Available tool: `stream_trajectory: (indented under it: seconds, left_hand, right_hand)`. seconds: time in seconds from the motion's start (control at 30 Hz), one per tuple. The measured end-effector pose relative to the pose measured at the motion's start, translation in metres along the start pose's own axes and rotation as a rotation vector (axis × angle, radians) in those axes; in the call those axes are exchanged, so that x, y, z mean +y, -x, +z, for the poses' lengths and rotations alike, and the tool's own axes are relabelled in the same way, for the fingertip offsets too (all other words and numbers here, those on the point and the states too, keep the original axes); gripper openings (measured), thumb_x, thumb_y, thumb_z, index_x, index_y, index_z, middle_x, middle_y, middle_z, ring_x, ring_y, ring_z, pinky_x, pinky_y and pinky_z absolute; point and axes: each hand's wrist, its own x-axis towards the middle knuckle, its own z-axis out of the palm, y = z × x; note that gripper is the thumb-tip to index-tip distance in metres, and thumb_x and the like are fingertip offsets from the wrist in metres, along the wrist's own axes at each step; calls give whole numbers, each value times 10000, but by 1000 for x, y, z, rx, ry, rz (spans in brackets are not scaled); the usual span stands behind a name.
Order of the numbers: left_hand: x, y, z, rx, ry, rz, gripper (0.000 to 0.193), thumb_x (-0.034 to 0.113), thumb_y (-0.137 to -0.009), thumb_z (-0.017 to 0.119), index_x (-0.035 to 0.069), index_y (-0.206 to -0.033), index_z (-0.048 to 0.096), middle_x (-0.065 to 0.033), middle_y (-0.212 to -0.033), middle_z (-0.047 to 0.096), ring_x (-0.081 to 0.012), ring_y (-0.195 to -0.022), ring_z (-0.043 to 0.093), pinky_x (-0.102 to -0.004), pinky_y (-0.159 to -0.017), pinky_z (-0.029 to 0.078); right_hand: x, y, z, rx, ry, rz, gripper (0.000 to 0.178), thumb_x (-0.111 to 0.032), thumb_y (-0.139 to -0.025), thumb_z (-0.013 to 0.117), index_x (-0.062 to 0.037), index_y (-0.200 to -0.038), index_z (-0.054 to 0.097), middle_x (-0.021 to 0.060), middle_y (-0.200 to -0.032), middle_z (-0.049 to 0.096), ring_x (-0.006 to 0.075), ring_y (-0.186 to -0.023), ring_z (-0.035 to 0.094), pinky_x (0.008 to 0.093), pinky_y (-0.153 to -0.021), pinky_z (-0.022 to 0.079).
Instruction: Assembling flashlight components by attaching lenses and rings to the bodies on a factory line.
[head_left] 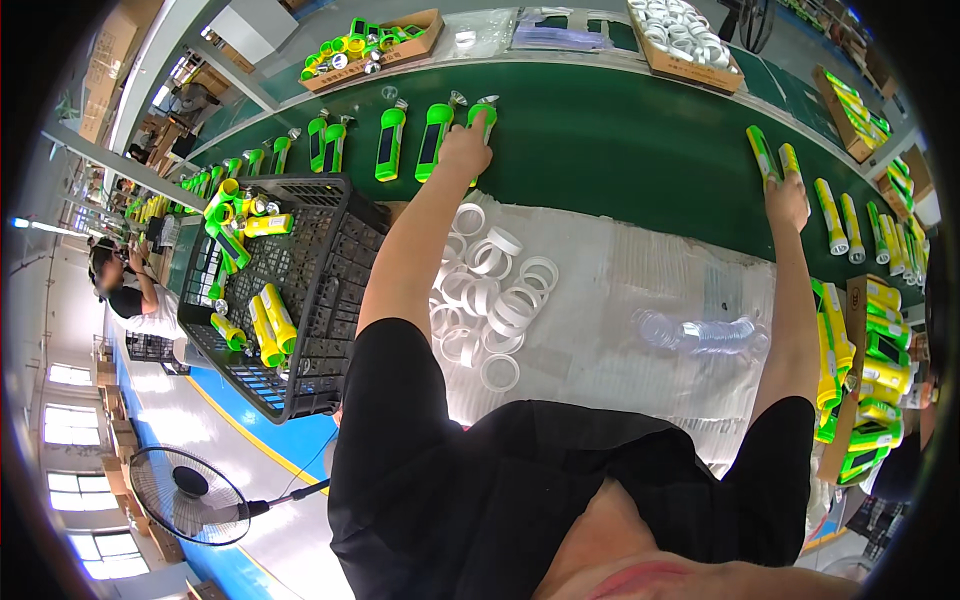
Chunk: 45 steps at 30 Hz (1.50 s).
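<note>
At upper centre the left hand lies on a green torch on the dark green conveyor belt, fingers closed over its body. At upper right the right hand grips a second green torch, fingers clamped round it. White rings and clear discs lie on the white-covered table at centre. A black crate of yellow-green parts stands at left; brown cardboard boxes line the top edge
</note>
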Motion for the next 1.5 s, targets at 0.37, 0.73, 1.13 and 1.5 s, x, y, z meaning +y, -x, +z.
stream_trajectory:
  seconds: [0.37,0.73,1.13,1.5]
  left_hand:
    - [169,196,-55,115,879,876,708,181,-855,712,112,-1457,345,-175,-1223,597,-296,-1023,641,-350,-842,520]
    - [203,269,-53,-296,1666,770,477,382,-1052,353,32,-1080,677,-93,-1118,630,-159,-1055,563,-303,-888,431]
    - [172,310,-53,201,1223,1016,385,348,-1025,396,48,-982,632,-98,-1016,632,-278,-951,575,-377,-858,416]
    - [186,246,9,156,668,697,602,336,-834,719,32,-1317,530,-201,-1280,547,-374,-1189,509,-446,-999,405]
  right_hand:
    - [-129,231,-139,-716,-1839,176,500,-405,-905,652,-17,-1199,537,57,-1017,628,168,-928,614,331,-856,498]
    - [-50,363,-194,-1228,-1859,-187,661,-491,-821,691,-40,-1237,445,134,-918,603,206,-725,626,332,-656,512]
    - [-67,381,-198,-1019,-1792,-167,489,-349,-977,577,-3,-1291,430,91,-1040,575,150,-839,619,293,-757,511]
    - [-40,366,-192,-825,-1882,242,429,-386,-992,512,-64,-1274,494,107,-913,607,171,-730,586,296,-657,470]
